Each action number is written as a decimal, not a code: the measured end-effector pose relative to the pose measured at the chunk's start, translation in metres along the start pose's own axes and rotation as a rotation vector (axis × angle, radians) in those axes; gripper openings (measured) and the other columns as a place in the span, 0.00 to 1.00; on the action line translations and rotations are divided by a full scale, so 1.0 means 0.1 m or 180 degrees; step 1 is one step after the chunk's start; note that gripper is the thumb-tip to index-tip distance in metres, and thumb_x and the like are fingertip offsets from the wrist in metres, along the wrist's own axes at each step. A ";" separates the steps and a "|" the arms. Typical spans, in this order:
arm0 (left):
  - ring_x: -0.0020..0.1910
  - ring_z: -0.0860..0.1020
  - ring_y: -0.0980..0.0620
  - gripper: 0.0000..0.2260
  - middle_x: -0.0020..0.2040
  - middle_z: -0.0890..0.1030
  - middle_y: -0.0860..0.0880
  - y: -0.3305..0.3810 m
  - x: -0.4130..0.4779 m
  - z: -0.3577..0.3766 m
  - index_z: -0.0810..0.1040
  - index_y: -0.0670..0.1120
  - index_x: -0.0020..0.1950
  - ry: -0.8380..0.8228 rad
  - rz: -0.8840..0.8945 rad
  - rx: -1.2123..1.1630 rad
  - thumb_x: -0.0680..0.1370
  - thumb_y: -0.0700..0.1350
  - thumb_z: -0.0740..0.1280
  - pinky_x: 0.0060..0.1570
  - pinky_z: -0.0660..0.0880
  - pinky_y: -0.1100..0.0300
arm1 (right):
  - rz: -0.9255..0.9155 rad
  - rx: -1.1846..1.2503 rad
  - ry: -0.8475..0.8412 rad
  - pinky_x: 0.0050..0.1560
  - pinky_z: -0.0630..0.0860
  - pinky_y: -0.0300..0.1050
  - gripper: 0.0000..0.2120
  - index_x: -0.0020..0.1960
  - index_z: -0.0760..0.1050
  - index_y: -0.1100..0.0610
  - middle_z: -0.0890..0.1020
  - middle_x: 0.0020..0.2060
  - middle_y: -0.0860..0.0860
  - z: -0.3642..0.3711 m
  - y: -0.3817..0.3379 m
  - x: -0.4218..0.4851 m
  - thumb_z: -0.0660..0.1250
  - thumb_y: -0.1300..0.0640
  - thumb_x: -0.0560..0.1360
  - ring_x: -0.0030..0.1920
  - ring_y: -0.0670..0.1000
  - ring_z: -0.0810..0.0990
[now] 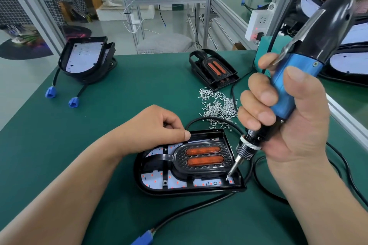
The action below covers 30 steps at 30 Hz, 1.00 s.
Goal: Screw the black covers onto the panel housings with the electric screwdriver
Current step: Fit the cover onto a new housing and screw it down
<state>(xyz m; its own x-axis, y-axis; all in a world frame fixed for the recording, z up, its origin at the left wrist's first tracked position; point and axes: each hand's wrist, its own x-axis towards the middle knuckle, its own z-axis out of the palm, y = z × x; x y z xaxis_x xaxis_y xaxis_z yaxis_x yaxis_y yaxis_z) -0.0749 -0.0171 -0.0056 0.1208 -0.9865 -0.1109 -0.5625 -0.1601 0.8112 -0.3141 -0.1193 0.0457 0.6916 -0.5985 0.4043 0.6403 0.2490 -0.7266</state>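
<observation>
A black panel housing (151, 190) lies on the green mat in front of me, with a white LED board inside. A black cover (201, 158) with two orange lenses sits in it. My right hand (288, 121) grips the blue and black electric screwdriver (294, 85); its bit tip, with a screw on it, stands at the housing's near right corner. My left hand (159, 127) rests on the housing's far left edge, fingers curled, and seems to pinch small screws, though I cannot tell for sure.
A heap of loose silver screws (219, 103) lies behind the housing. Stacked covers (215, 69) stand further back. Two stacked housings (85, 59) with blue connectors (51, 92) sit far left. Black cables loop around the work. More housings (350, 61) lie at the right.
</observation>
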 end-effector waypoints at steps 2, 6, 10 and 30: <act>0.30 0.67 0.57 0.14 0.29 0.72 0.56 0.01 0.00 0.01 0.85 0.48 0.41 0.0003 -0.0010 -0.0003 0.73 0.59 0.76 0.31 0.65 0.65 | 0.0024 0.0020 -0.0020 0.29 0.74 0.38 0.20 0.57 0.74 0.56 0.74 0.32 0.46 0.00 0.00 0.00 0.76 0.49 0.73 0.25 0.43 0.72; 0.29 0.66 0.57 0.14 0.28 0.71 0.55 0.02 0.00 0.02 0.85 0.48 0.39 0.0025 -0.0023 0.0007 0.73 0.58 0.77 0.31 0.64 0.65 | 0.0051 -0.0008 -0.0071 0.28 0.74 0.38 0.19 0.57 0.74 0.57 0.74 0.32 0.47 0.00 0.03 -0.01 0.76 0.49 0.73 0.25 0.44 0.72; 0.28 0.66 0.56 0.13 0.27 0.70 0.56 0.02 -0.01 0.04 0.84 0.47 0.40 0.0069 -0.0022 -0.0006 0.75 0.56 0.77 0.29 0.64 0.65 | 0.0106 -0.0002 -0.0148 0.28 0.74 0.38 0.19 0.58 0.76 0.57 0.74 0.32 0.47 0.00 0.04 -0.01 0.76 0.49 0.73 0.25 0.44 0.72; 0.29 0.64 0.53 0.12 0.27 0.70 0.53 0.05 -0.03 0.14 0.84 0.46 0.38 0.0331 0.0005 -0.0139 0.75 0.52 0.79 0.29 0.63 0.61 | 0.0468 0.0319 -0.0746 0.26 0.73 0.39 0.17 0.53 0.74 0.58 0.75 0.31 0.49 0.01 0.10 0.00 0.79 0.54 0.73 0.23 0.45 0.72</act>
<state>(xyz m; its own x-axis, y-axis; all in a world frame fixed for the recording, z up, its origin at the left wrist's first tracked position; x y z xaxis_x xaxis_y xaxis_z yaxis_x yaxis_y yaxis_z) -0.0894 -0.0153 -0.0088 0.2053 -0.9774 -0.0512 -0.5268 -0.1544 0.8358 -0.3076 -0.1161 0.0385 0.8303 -0.3612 0.4244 0.5493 0.4010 -0.7331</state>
